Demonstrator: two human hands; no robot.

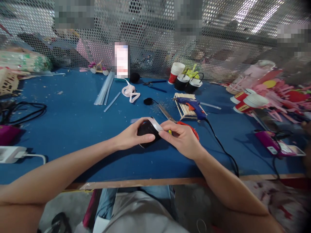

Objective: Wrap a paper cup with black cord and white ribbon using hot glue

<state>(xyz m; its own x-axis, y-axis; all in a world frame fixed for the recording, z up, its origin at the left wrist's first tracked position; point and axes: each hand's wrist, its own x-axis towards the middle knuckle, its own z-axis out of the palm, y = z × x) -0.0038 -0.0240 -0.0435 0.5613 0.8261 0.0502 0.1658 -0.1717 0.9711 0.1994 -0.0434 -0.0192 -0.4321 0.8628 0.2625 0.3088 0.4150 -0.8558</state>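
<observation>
My left hand (pixel 132 135) is wrapped around a black cup (pixel 145 129), which lies tilted just above the table in front of me. A white ribbon (pixel 155 124) runs along the cup's right end. Thumb and forefinger of my right hand (pixel 184 139) pinch that ribbon at the cup's edge. Partly hidden behind the right hand are scissors (pixel 167 114) with red handles. A small yellow thing peeks out between the right fingers and the scissors; its kind is unclear.
A blue glue gun (pixel 191 105) rests on a wooden stick frame (pixel 181 113), its cord trailing right. Beyond lie pink ribbon (pixel 130 92), clear glue sticks (pixel 104 92), pliers (pixel 155 86) and finished black cups (pixel 181 82). Paper cups (pixel 250 103) stand right; a white power strip (pixel 11 154) sits left.
</observation>
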